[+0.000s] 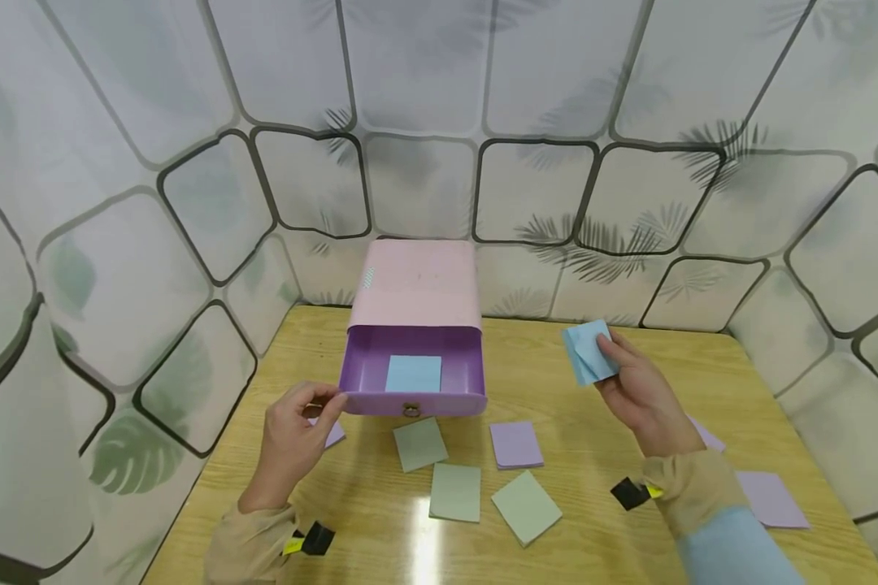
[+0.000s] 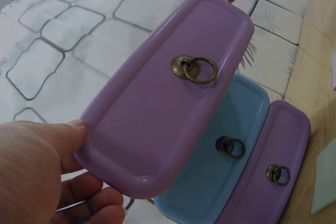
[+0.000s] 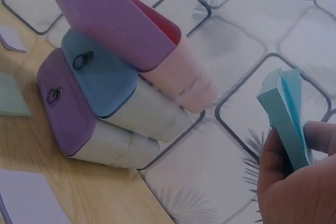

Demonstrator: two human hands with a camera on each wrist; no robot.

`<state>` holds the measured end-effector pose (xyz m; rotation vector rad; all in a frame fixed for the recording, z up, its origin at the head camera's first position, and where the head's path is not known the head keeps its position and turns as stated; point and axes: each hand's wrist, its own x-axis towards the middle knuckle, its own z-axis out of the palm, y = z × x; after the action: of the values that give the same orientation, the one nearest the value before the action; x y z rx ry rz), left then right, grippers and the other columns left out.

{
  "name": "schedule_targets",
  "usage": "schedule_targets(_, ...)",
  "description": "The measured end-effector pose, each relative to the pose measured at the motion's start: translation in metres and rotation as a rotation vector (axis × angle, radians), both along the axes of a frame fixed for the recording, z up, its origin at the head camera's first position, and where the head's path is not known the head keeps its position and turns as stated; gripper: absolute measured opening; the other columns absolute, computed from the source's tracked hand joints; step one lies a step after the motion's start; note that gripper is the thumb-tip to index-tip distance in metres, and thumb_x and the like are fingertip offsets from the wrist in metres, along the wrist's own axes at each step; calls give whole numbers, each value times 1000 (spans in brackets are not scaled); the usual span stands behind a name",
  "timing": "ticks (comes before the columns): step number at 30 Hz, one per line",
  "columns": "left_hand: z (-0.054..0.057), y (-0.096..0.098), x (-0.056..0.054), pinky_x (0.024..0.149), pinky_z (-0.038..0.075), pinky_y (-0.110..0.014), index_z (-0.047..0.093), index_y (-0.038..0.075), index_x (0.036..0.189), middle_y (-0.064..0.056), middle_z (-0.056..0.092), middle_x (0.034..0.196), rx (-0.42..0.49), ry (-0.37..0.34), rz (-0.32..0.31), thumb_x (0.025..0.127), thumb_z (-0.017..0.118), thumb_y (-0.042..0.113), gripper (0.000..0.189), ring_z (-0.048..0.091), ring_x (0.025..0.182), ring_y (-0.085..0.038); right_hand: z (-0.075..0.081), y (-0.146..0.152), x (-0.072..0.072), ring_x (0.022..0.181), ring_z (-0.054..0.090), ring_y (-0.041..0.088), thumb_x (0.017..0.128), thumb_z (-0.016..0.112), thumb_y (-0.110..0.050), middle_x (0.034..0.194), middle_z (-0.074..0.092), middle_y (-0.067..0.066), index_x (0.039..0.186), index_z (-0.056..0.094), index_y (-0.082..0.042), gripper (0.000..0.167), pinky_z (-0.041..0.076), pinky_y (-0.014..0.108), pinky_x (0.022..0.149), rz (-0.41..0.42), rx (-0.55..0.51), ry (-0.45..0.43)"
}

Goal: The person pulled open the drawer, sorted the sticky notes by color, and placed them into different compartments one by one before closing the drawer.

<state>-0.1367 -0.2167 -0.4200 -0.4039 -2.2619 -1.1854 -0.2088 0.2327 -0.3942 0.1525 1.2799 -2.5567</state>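
The top purple drawer [image 1: 449,404] of a small drawer chest [image 1: 417,280] stands pulled out, its brass ring pull [image 2: 195,70] at the front. My left hand [image 1: 293,439] pinches the left corner of that drawer front, thumb [image 2: 73,135] on the edge and other fingers curled below. Inside lies a light blue sticky note pad [image 1: 414,374]. To the right, in the air above the table, my right hand [image 1: 644,398] grips a pad of blue sticky notes [image 3: 286,116] between thumb and fingers; its sheets gape apart at the top.
Below the open drawer are a closed blue drawer [image 2: 210,177] and a closed purple one [image 2: 273,166]. Green pads [image 1: 455,492] and purple pads [image 1: 516,444] lie scattered on the wooden table [image 1: 366,520]. A patterned curtain [image 1: 420,187] hangs close behind.
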Motion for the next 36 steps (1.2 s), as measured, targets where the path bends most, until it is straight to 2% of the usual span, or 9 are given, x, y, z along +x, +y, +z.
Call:
schedule_targets(5,2,1,1,66,52,-16,70,7,91,0,67,86,-3,-3,-1,88,70,6,3,64,74,-11,16,-15,-2,111,46,11,105,38,-16,131,32,0,155,-2,-22,64,42,23,89,49,20,-23)
schedule_targets(9,2,1,1,66,52,-16,71,8,90,1,68,86,9,5,-2,86,72,3,6,64,74,-12,26,-27,-6,113,44,12,104,35,-10,134,30,2,153,3,-20,59,42,23,91,71,-27,-47)
schedule_targets(13,2,1,1,66,52,-17,70,8,90,0,67,85,2,-6,3,87,71,4,6,64,75,-10,33,-38,-10,110,49,12,104,38,-10,133,33,2,153,9,-16,57,45,21,90,95,-103,-52)
schedule_targets(17,2,0,1,66,53,-17,70,10,91,0,67,86,-11,-26,6,87,70,5,6,64,76,-8,38,-46,-13,90,56,14,105,38,-15,125,39,4,146,26,-13,43,50,17,73,135,-193,-63)
schedule_targets(20,1,-2,1,67,53,-16,69,11,91,1,67,86,-12,-33,8,88,70,6,5,64,77,-8,41,-54,-16,76,51,13,105,39,-18,114,42,5,137,35,-11,33,46,16,61,172,-215,-81)
schedule_targets(22,1,-2,0,67,52,-16,69,11,91,2,67,87,-11,-36,10,88,70,7,5,64,77,-8,42,-58,-17,73,48,12,105,41,-19,111,41,4,137,35,-12,33,43,17,58,185,-214,-92)
schedule_targets(28,0,0,-2,67,52,-15,69,10,90,1,67,87,-15,-30,10,88,70,6,5,63,77,-9,42,-75,-20,74,51,12,104,42,-19,116,40,5,144,29,-16,42,44,16,60,206,-160,-67)
schedule_targets(33,1,-1,-2,67,52,-15,70,9,90,0,66,87,-10,-29,-1,87,70,5,5,64,77,-10,41,-94,-24,88,58,13,104,42,-14,119,53,7,148,31,-8,45,49,19,70,295,-21,77)
schedule_targets(36,1,-1,-1,68,52,-16,70,8,90,1,66,87,-9,-38,-1,89,69,8,1,63,78,-10,43,-106,-26,96,59,14,104,42,-10,124,53,9,150,27,-5,49,50,22,76,372,85,166)
